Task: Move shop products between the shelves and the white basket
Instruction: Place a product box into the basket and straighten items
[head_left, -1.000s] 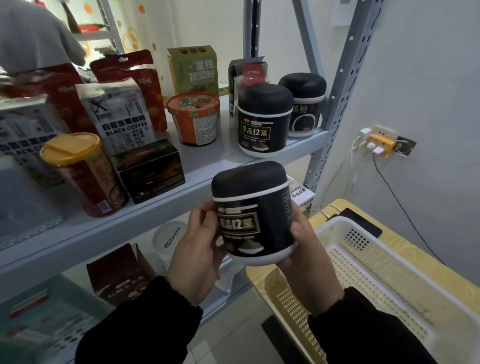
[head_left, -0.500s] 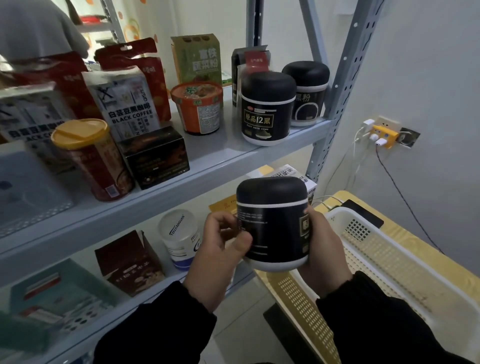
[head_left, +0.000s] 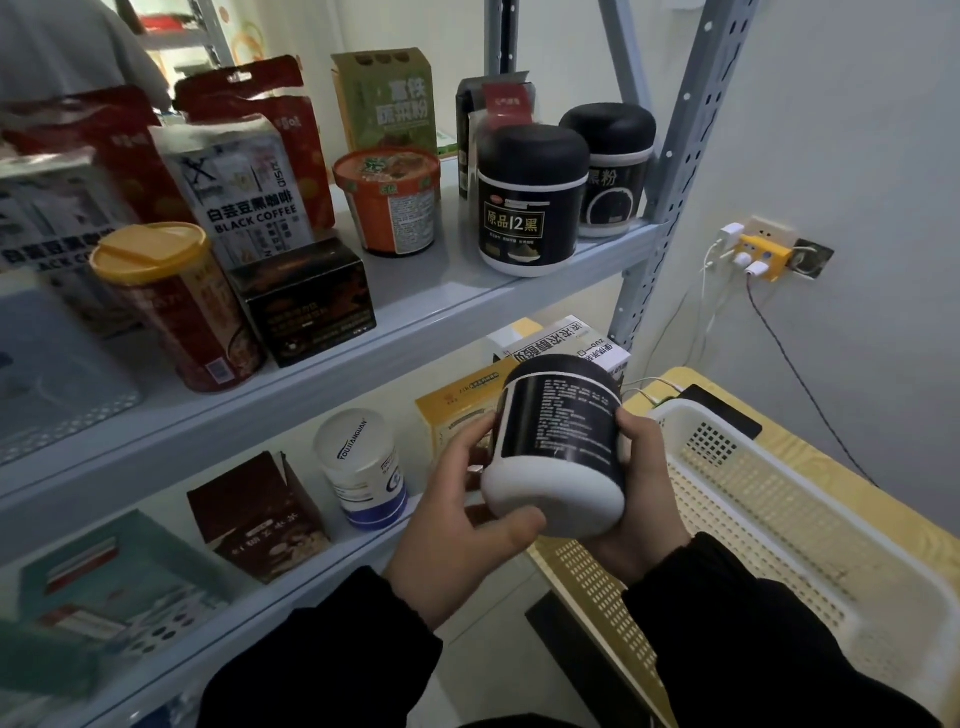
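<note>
A black jar with a white base (head_left: 561, 441) is held in both hands, tilted so its white bottom faces me and its printed back label shows. My left hand (head_left: 457, 530) grips its left side and bottom edge. My right hand (head_left: 641, 499) wraps its right side. The jar hangs in front of the lower shelf, just left of the white basket (head_left: 789, 525), which stands on a yellow wooden table (head_left: 883, 499) and looks to hold nothing. Two similar black jars (head_left: 530, 202) remain on the upper shelf (head_left: 415, 312).
The upper shelf also carries an orange cup (head_left: 389, 202), a green box (head_left: 387, 98), coffee pouches (head_left: 239, 187), a black box (head_left: 306, 301) and a yellow-lidded can (head_left: 176, 306). Below stand a white tub (head_left: 361, 467), a brown carton (head_left: 260, 514) and yellow boxes. A wall socket with cables (head_left: 753, 254) is at right.
The jar has come down from upper-shelf height to in front of the lower shelf, nearer the basket. It has been turned and tipped, so its back label and white bottom now face me.
</note>
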